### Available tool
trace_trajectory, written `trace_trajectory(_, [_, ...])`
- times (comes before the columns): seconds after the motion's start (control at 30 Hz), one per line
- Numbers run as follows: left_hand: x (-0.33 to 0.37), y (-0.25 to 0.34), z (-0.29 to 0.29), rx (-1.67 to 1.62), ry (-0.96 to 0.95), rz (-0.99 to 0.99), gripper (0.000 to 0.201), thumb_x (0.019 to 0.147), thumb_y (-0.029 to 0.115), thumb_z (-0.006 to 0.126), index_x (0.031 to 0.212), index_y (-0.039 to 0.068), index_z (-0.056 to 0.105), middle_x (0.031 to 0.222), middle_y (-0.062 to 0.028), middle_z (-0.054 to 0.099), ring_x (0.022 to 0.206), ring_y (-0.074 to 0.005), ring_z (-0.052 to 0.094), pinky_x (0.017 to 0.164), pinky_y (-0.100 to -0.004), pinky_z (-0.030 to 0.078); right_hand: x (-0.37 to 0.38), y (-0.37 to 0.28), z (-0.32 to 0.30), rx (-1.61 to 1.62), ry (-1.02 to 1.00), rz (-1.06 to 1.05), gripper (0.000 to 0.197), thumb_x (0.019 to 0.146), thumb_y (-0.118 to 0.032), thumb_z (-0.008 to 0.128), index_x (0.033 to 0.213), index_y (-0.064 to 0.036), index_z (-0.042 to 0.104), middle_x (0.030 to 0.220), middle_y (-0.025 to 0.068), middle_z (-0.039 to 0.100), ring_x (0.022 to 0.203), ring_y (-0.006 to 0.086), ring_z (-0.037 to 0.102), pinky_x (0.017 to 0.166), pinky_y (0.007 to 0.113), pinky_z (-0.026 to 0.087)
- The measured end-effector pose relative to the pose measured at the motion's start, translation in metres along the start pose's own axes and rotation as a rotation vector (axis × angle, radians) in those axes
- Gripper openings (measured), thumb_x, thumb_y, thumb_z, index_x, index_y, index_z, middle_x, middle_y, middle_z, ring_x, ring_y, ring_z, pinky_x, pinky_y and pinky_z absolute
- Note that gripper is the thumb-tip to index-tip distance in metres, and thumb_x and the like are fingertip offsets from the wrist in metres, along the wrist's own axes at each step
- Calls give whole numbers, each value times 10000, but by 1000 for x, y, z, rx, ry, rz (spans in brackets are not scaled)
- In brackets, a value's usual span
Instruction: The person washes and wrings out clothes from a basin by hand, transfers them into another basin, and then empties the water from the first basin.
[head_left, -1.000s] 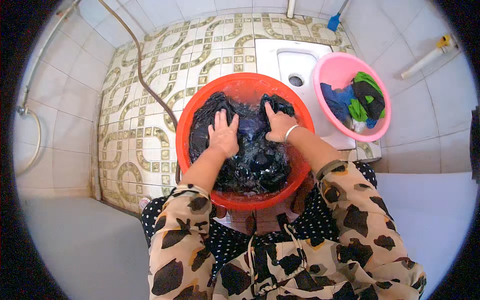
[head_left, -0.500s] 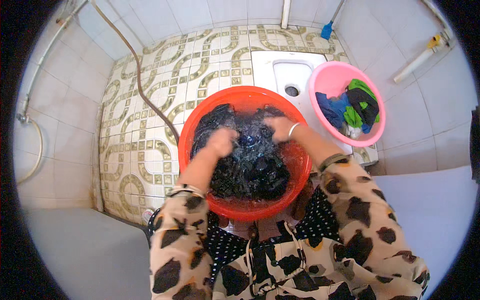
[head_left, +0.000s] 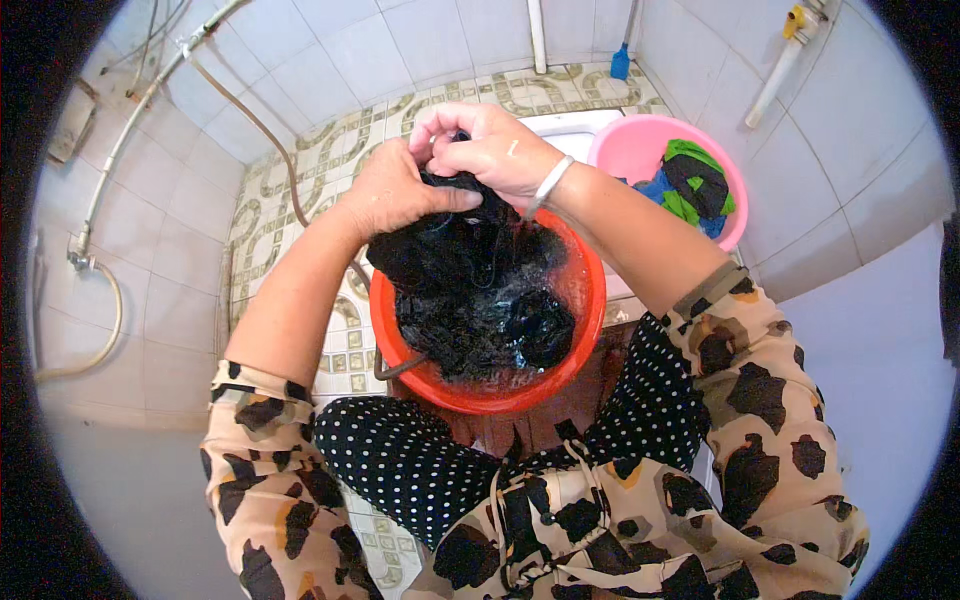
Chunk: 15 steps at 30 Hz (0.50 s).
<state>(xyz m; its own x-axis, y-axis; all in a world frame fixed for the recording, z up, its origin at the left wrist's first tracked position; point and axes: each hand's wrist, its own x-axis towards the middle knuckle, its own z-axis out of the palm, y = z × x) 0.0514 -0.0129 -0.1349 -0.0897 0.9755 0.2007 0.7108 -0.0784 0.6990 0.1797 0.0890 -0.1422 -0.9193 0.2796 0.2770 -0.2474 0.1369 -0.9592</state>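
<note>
Close together above the far side of a red basin (head_left: 592, 318), both my hands grip a wet black garment (head_left: 430, 245). My left hand (head_left: 395, 195) is closed on its upper part, with the thumb across the cloth. My right hand (head_left: 500, 155), a white bangle (head_left: 551, 186) on its wrist, pinches the same cloth with bent fingers. The lifted part hangs down into the basin, where more dark cloth (head_left: 480, 335) lies in water. Folds hide some fingertips.
Right of the red basin, a pink basin (head_left: 622, 155) holds green, black and blue clothes (head_left: 697, 185). It overlaps a white squat toilet (head_left: 570, 124). A brown hose (head_left: 283, 165) runs down from the left wall pipe (head_left: 130, 125). A blue brush (head_left: 620, 63) stands at the far wall.
Both hands have risen from inside the red basin and come together, lifting part of the black garment. The view has shifted, and a hose end now shows at the basin's near left rim.
</note>
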Motion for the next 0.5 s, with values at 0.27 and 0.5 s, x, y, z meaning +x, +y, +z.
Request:
trace_trajectory(0.27, [10, 81, -60, 34, -16, -283, 263, 724, 240, 672, 844, 8, 647, 716, -52, 637, 572, -122, 582, 570, -269, 472, -77, 57, -46, -231, 103, -3, 996, 612, -267, 781, 1353, -7, 169, 1309, 157, 344, 1231, 232, 319, 1030, 325, 223])
trace_trajectory(0.5, [2, 185, -80, -71, 256, -79, 209, 769, 199, 610, 758, -10, 610, 713, -139, 620, 589, -250, 590, 604, -371, 493, -90, 91, 8, -147, 22, -16, 1080, 510, -245, 841, 1324, 41, 191, 1346, 143, 310, 1245, 246, 292, 1048, 330, 200])
